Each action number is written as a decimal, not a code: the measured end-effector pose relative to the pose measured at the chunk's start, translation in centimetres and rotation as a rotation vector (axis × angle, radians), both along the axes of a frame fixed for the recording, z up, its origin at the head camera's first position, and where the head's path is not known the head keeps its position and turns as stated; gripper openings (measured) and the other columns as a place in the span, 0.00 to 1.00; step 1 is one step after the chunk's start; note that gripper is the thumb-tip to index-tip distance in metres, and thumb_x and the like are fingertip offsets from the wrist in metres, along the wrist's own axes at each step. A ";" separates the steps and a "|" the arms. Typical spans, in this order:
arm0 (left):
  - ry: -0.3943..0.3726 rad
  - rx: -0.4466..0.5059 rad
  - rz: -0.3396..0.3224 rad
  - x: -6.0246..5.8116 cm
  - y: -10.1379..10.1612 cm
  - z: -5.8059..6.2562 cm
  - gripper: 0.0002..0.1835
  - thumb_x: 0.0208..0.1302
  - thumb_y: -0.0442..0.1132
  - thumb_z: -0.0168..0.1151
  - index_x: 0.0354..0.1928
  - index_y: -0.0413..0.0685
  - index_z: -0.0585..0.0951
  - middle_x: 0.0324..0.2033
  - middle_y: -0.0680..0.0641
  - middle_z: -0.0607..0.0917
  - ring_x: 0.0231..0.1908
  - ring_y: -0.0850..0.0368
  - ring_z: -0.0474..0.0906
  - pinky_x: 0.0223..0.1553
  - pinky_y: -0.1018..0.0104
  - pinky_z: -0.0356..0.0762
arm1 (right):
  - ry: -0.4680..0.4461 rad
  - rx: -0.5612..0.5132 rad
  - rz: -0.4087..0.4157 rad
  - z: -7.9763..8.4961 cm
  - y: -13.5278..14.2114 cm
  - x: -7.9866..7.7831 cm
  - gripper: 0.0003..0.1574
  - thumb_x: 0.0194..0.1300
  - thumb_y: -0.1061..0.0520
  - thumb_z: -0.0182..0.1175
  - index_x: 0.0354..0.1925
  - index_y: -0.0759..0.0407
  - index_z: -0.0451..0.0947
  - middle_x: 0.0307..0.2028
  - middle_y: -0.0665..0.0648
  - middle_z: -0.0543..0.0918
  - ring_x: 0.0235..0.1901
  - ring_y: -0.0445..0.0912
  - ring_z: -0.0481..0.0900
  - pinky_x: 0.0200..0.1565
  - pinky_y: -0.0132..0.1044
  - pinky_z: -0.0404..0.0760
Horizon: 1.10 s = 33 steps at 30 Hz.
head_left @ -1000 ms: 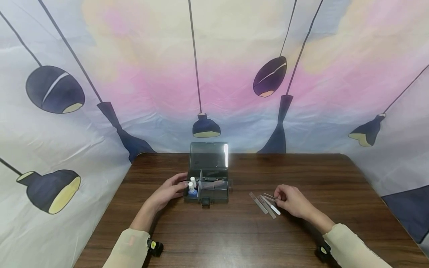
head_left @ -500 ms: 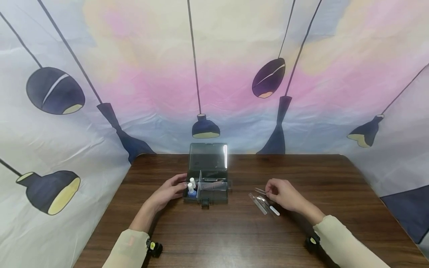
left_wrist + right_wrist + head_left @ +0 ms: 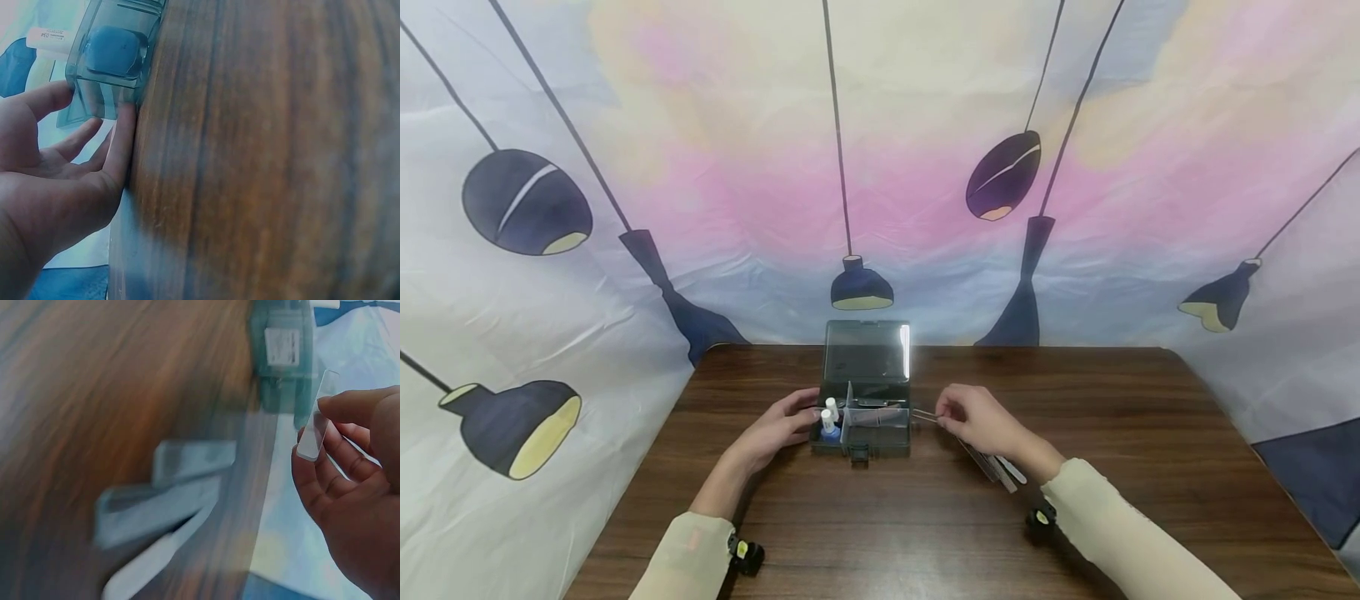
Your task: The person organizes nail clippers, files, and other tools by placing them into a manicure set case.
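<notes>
My right hand (image 3: 981, 417) pinches a clear glass slide (image 3: 317, 419) between thumb and fingers, just right of a translucent dark plastic box (image 3: 883, 440). The box lies with its lid (image 3: 865, 350) raised at the back. My left hand (image 3: 778, 423) rests its extended fingers against the box's left end. Small white-capped bottles (image 3: 827, 419), one showing blue below, stand in its left compartment. Several thin items lie behind the divider, too small to make out. On the table below my right hand are more clear slides (image 3: 165, 509) and a slim white-handled tool (image 3: 137, 569).
The brown wooden table (image 3: 880, 533) extends around the box. A hanging cloth (image 3: 737, 167) printed with lamps runs along its back edge. Each wrist carries a small black camera, such as the left one (image 3: 748, 557).
My right hand has moved left with the slide, from above the loose items to the box's right side. My left hand has stayed against the box.
</notes>
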<state>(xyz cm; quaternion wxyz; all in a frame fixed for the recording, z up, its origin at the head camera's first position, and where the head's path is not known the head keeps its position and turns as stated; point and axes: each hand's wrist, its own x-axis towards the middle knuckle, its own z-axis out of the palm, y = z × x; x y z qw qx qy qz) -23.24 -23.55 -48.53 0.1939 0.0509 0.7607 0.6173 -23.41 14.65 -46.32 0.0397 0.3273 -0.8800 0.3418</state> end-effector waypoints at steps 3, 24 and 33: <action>-0.004 0.000 -0.001 0.0 0.0 0.0 0.32 0.73 0.44 0.57 0.75 0.50 0.60 0.71 0.39 0.63 0.68 0.40 0.64 0.65 0.40 0.65 | -0.004 -0.015 0.013 0.4 -1.3 -0.1 0.08 0.64 0.62 0.67 0.33 0.50 0.79 0.30 0.42 0.77 0.31 0.38 0.75 0.34 0.33 0.79; -0.009 -0.006 0.006 -0.1 0.1 0.3 0.32 0.73 0.42 0.57 0.75 0.49 0.60 0.70 0.39 0.64 0.67 0.40 0.65 0.64 0.41 0.67 | -0.011 -0.049 0.086 1.4 -7.3 -1.2 0.05 0.66 0.61 0.66 0.34 0.52 0.80 0.31 0.45 0.80 0.32 0.37 0.76 0.36 0.32 0.79; -0.005 -0.004 0.014 -0.1 0.1 0.2 0.32 0.73 0.43 0.57 0.75 0.50 0.60 0.70 0.39 0.64 0.67 0.41 0.66 0.64 0.41 0.67 | -0.032 -0.044 0.125 1.2 -8.7 -0.8 0.04 0.66 0.61 0.66 0.34 0.53 0.81 0.32 0.44 0.79 0.32 0.37 0.77 0.35 0.30 0.79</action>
